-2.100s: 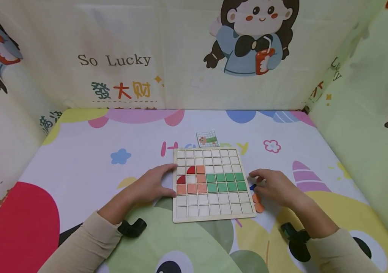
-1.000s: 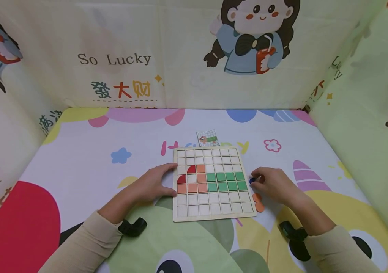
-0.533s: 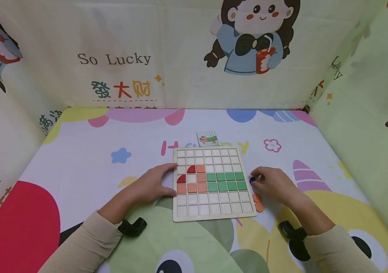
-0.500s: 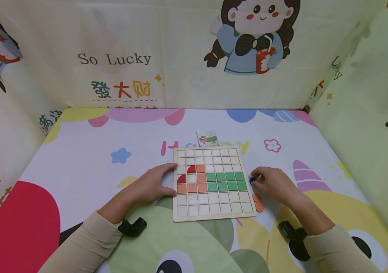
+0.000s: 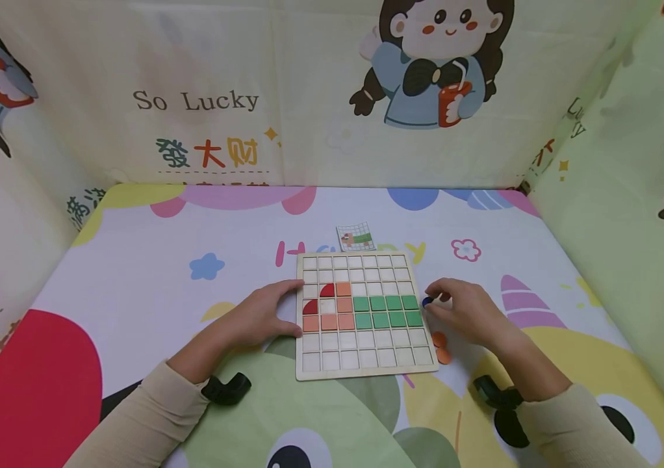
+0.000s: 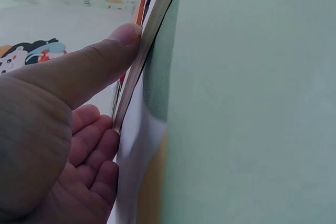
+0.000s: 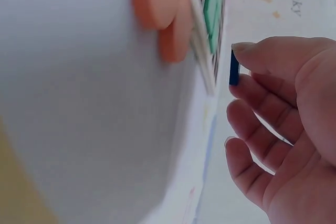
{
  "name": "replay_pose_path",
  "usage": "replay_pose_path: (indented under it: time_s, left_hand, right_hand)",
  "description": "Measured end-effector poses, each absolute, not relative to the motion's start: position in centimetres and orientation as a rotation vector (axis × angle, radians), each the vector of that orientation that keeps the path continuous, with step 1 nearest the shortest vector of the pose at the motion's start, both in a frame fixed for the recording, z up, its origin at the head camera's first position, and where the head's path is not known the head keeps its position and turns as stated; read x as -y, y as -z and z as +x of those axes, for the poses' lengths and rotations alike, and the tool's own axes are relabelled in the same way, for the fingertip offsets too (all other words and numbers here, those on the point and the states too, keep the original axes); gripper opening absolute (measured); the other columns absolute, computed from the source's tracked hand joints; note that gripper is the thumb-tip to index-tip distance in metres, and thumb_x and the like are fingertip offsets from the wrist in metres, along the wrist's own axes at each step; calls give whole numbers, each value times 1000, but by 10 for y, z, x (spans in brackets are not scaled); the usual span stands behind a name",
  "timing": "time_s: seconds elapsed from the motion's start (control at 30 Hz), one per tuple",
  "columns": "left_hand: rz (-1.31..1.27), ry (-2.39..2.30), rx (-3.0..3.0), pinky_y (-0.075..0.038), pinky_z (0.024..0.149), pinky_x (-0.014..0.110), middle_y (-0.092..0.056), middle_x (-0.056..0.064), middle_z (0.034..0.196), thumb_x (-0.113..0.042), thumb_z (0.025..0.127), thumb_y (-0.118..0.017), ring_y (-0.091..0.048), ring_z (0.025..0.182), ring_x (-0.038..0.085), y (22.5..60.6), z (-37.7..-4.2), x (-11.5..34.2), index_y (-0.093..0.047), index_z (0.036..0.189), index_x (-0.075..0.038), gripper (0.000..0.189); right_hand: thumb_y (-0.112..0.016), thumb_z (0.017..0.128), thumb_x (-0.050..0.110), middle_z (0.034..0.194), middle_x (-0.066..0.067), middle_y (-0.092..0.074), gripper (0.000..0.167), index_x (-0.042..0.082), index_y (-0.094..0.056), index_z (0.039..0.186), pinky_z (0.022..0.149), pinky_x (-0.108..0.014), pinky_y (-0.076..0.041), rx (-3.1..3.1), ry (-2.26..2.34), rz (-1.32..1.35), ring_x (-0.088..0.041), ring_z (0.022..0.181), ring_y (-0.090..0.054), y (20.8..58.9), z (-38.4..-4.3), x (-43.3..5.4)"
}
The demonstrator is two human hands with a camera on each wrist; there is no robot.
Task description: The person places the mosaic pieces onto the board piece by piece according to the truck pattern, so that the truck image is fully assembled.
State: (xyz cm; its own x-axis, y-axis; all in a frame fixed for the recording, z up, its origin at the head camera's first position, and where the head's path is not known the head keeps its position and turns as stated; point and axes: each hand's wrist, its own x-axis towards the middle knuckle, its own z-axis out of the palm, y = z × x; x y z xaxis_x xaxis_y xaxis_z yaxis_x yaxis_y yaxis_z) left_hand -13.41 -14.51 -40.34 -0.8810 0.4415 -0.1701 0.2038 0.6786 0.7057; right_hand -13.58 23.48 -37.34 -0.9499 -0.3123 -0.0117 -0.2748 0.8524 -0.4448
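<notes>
A square wooden grid board [image 5: 367, 375] lies on the table, holding two red quarter-round tiles [image 5: 327, 292], several salmon square tiles [image 5: 329, 323] and several green square tiles [image 5: 379, 303]. My left hand [image 5: 260, 316] rests against the board's left edge, thumb and fingertips spread along it; the left wrist view shows the thumb [image 6: 97, 64] straight on the rim. Beside the right edge, my right hand [image 5: 465, 310] pinches a small dark blue tile [image 7: 234, 66] between thumb and index finger. Its other fingers are loosely bent, and the tile is seen edge-on in the right wrist view.
Two orange round pieces [image 5: 444, 356] lie at the board's lower right side, near the right hand. A small pattern card [image 5: 356, 238] with a matching coloured grid sits behind the board. A printed cloth covers the table [image 5: 151, 273], with cloth walls around it.
My right hand first reached to the blue tile beside the board, then took it between thumb and finger and has now shifted it slightly up and left. The left hand has stayed put.
</notes>
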Motion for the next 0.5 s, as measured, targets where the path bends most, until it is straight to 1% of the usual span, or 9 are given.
replay_pose_path:
  time_s: [0.27, 0.5]
  left_hand:
    - [495, -1033, -2555, -35, 111, 50, -44, 11, 150, -29, 82, -85, -39, 137, 33, 403, -134, 145, -40, 152, -7, 86]
    - [493, -1037, -2546, -35, 111, 50, -44, 11, 151, -29, 81, -85, -39, 137, 33, 402, -133, 145, -40, 152, -7, 86]
  right_hand:
    - [-70, 92, 12, 98, 0, -67, 15, 8, -70, 106, 76, -40, -50, -2919, 752, -596, -25, 92, -59, 366, -140, -210]
    - [-72, 92, 12, 99, 0, -68, 15, 6, -70, 106, 78, -41, -51, -2889, 792, -758, -23, 91, -60, 363, -144, -184]
